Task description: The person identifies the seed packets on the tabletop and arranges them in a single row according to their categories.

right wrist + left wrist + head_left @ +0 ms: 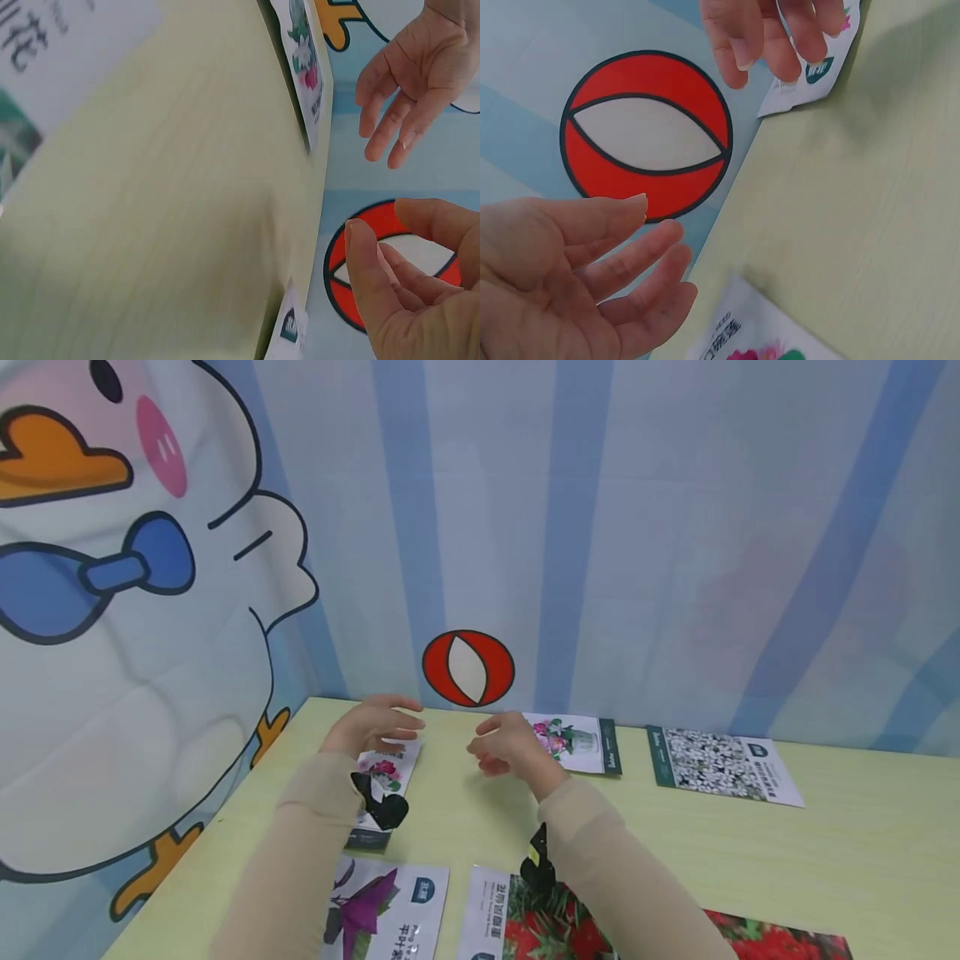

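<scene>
Both hands hover above the far part of the pale yellow table, facing each other with a gap between them. My left hand (377,724) has relaxed fingers and holds nothing; beneath it lies a seed packet with pink flowers (384,770), partly covered by the wrist. The right hand (513,747) is also bare, its fingers loosely bent, beside a packet picturing pink flowers in a glass (577,742). In the left wrist view the left palm (547,277) is turned up, thumb and fingers apart. Thumb and fingertips of the right hand (420,292) stand apart in the right wrist view.
A packet of white flowers (716,764) lies at the far right. Nearer are a purple-flower packet (390,910), a red-flower packet (495,914) partly under the right sleeve, and another red-flower packet (787,939). A striped cloth backdrop (495,527) rises along the table's far edge.
</scene>
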Tool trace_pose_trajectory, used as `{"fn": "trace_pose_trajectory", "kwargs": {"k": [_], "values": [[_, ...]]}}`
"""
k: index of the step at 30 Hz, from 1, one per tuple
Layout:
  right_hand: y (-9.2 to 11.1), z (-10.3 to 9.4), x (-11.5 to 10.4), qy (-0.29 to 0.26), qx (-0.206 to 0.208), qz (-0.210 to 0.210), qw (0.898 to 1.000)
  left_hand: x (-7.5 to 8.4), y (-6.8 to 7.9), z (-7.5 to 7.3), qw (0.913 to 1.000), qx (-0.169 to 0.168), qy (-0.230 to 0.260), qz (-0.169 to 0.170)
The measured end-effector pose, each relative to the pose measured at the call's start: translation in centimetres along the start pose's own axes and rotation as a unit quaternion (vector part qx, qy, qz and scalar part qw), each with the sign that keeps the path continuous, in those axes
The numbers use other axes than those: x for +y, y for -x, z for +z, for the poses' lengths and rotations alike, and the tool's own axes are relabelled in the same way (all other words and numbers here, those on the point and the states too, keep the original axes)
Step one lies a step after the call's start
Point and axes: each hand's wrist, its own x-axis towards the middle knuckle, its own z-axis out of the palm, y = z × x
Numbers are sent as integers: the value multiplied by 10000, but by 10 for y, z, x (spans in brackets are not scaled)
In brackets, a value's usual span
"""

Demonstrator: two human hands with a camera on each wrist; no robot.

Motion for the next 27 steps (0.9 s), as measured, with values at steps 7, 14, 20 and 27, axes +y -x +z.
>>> {"fn": "trace_pose_trajectory", "kwargs": {"k": [7,14,20,27], "values": [[-6,-24,6,-132,314,186,9992,2,-11,21,9995,-131,259,103],[-9,-45,13,32,589,337,9977,-1,-18,42,9985,-290,450,131],[-12,-65,23,62,737,452,9962,1,-25,61,9973,-382,599,168],[-8,-91,34,411,964,254,9942,0,-33,79,9973,-272,655,204]]}}
